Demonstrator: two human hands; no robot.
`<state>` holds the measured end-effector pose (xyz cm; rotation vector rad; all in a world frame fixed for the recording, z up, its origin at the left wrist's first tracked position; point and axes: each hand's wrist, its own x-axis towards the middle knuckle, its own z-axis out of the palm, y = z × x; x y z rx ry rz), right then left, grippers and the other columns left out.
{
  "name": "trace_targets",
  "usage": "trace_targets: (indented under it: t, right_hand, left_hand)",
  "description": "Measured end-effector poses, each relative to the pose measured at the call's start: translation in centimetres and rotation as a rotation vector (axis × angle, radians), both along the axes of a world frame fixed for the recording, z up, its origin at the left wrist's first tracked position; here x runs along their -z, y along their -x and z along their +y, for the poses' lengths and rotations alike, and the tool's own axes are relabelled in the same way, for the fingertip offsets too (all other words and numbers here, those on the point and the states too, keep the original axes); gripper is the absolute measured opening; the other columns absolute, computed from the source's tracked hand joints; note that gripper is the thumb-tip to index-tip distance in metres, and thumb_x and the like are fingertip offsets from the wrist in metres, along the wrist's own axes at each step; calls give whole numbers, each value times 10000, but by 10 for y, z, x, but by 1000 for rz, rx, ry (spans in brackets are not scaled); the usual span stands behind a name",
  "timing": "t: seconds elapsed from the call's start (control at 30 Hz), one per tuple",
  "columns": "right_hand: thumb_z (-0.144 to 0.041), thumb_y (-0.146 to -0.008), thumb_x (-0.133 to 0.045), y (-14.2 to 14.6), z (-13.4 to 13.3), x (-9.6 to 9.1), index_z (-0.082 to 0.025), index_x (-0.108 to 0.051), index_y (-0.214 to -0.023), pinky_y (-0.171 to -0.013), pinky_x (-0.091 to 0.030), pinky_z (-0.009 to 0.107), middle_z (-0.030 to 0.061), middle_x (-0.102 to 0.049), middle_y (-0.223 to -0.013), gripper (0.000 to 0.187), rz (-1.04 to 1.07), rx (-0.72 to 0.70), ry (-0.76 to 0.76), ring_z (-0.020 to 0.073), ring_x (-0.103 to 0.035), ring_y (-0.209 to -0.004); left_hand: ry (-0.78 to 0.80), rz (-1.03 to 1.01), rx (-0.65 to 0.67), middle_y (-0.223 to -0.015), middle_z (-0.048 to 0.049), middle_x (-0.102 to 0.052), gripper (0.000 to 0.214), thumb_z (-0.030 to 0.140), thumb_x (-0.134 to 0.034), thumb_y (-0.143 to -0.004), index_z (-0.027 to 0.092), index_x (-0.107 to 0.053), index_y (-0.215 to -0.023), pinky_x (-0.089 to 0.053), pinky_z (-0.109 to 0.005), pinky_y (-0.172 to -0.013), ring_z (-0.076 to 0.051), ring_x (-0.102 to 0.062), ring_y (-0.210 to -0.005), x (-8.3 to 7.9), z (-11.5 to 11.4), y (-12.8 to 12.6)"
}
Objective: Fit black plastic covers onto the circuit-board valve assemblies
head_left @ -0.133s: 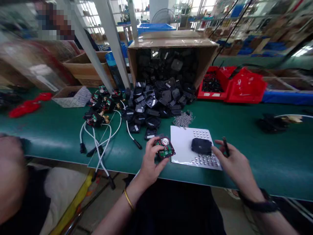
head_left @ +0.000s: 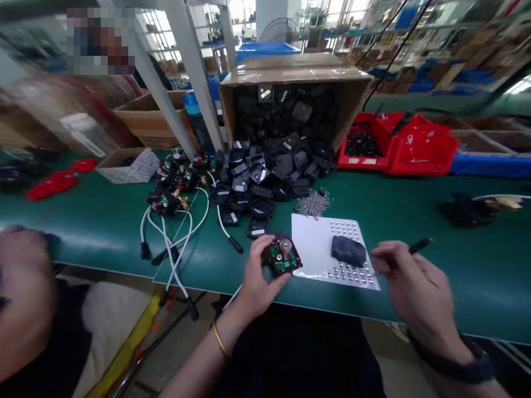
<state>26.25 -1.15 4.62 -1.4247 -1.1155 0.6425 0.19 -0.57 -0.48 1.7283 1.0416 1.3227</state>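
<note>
White cables [head_left: 191, 221] trail over the front edge of the bench [head_left: 398, 207]. Black housings [head_left: 261, 188] heap toward its back edge. Near the front edge, the left hand [head_left: 259, 273] has its grip curled around an open housing with a green board [head_left: 282, 257], beside the left edge of a white sheet [head_left: 309, 240]. A black block [head_left: 347, 251] lies on the sheet. Off the sheet's right edge, the right hand's [head_left: 418, 290] grip is closed on a dark pen-like tool [head_left: 421, 245].

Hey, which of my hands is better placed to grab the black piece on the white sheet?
Probably your right hand, nearer the black piece, though it holds a dark tool. Your left hand holds the circuit board unit.
</note>
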Motion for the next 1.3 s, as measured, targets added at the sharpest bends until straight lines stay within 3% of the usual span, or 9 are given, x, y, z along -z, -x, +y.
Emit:
trace_targets:
  t: [0.1,0.2,0.3,0.43,0.67,0.9,1.03,1.17,1.3]
  right_hand:
    - [-532,-849,-560,23,-7,-10,-180,-669,-626,-635,-457,226,60,-580,-770,431,361,-138,-66,164,-535,-758]
    - [-555,-883,-511,48,-16,-11,-166,-692,-735,-469,-450,178,54,-597,-611,454,534,-235,89,116,-524,-519]
    - [-510,-885,-543,70,-24,-7,-178,-687,-874,-553,-542,239,98,-681,-720,363,589,-349,149,190,-648,-639]
    - [-282,-800,-709,89,-27,-6,-223,-686,-884,-638,-568,215,43,-704,-812,105,312,-298,-16,171,-672,-683]
    - [-250,-812,-684,96,-26,-10,-217,-687,-854,-614,-550,194,14,-694,-768,53,29,-238,-141,147,-660,-644]
    - [-379,-915,-515,23,-8,-20,-170,-613,-741,-721,-498,320,64,-628,-852,288,17,105,-261,195,-614,-774]
    - [-442,-910,-460,-21,6,-7,-185,-571,-768,-576,-451,307,41,-579,-757,314,-363,40,-37,180,-557,-616]
    - [-487,-798,-573,-25,18,17,-160,-523,-1189,-628,-479,375,132,-510,-1142,512,-985,-256,212,269,-592,-785]
    - [-492,-771,-585,-18,26,21,-156,-544,-1161,-662,-487,398,129,-528,-1101,517,-1040,-303,265,281,-592,-793]
  left_hand:
    - [75,83,-39,-1320,-107,-324,785,223,-704,-730,274,-242,-1362,-313,-477,-1066,-275,-352,-1249,-2,-2,0]
    - [75,153,-47,-1325,-99,-298,744,229,-717,-714,274,-313,-1336,-313,-469,-1073,-282,-330,-1261,-5,-2,1]
    - [56,151,-40,-1302,-98,-324,716,219,-722,-706,263,-340,-1309,-329,-462,-1068,-276,-354,-1244,-8,0,1]
    - [48,142,-46,-1292,-92,-339,715,199,-725,-699,266,-341,-1298,-333,-459,-1067,-267,-371,-1233,-8,0,1]
    - [6,120,-48,-1288,-107,-349,695,210,-719,-713,251,-333,-1290,-332,-482,-1060,-271,-371,-1235,-3,1,0]
    - [-203,162,-25,-1329,-83,-307,389,123,-595,-814,262,-456,-1150,-360,-440,-1033,-226,-378,-1233,-2,4,0]
    - [-219,178,2,-1354,-81,-311,363,119,-546,-842,265,-474,-1166,-354,-438,-1040,-230,-362,-1252,-4,9,-4]
    - [-63,187,-95,-1309,-114,-371,600,187,-605,-797,231,-308,-1317,-329,-464,-1056,-251,-374,-1234,-10,9,-16]
    - [26,236,-163,-1305,-133,-341,748,192,-628,-744,187,-219,-1370,-316,-459,-1067,-260,-356,-1238,-15,8,-28]
